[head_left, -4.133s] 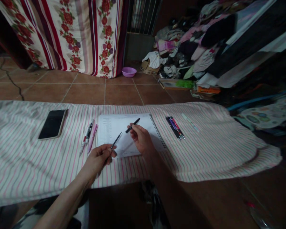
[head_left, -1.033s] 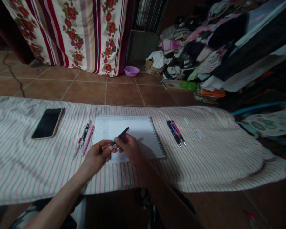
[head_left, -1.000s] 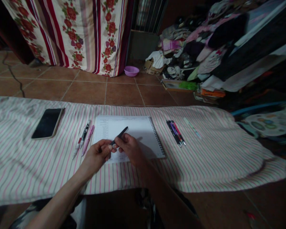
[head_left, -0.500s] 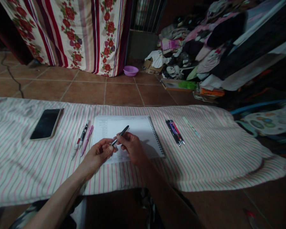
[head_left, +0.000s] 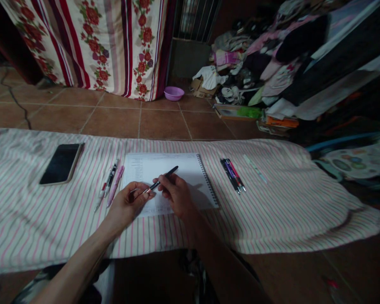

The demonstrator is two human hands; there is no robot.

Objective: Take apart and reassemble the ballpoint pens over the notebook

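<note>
A dark pen with a silvery section slants between my two hands above a spiral notebook. My left hand pinches its lower end between thumb and fingers. Further up the barrel, my right hand is closed around it, and the black upper end sticks out past the fingers. The open notebook page is white, with printed rows down its left side and the spiral along its right edge. Left of the notebook lie a pink pen and patterned white pens.
A striped cloth covers the table. At left lies a phone; right of the notebook are several dark and red pens and a pale green pen. Beyond, on the tiled floor, stand a purple basin and piled clothes.
My right hand has shifted slightly right, and more of the pen shows between the hands. Its upper end now reaches further right. The other things lie as before.
</note>
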